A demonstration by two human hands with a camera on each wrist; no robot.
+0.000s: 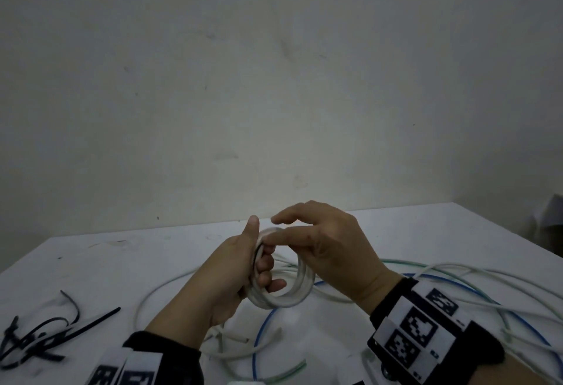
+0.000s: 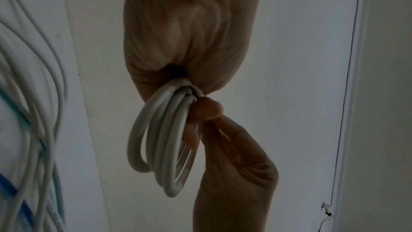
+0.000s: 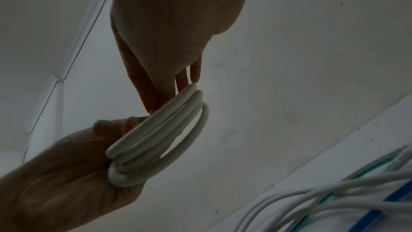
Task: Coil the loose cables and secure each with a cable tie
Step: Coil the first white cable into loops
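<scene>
Coil (image 1: 281,301): white loops, held above the table (image 1: 122,269) between your hands.
Left hand (image 1: 225,275): your fingers curl round it.
Right hand (image 1: 332,250): thumb and fingertips pinch its top.
Cables (image 1: 457,281): loose underneath.
Ties (image 1: 39,336): far left.

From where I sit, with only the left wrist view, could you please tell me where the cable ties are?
Observer: The ties lie in a black heap on the table, left of the left hand, untouched.
Operator: Thank you. Is the coil resting on the table?
Observer: No. The head view shows the coil held up off it, with a blue cable looping on the table below.
Operator: Is there a free end anywhere?
Observer: A white end lies on the table by the left wrist. I cannot tell whether it belongs to the coil.
</scene>
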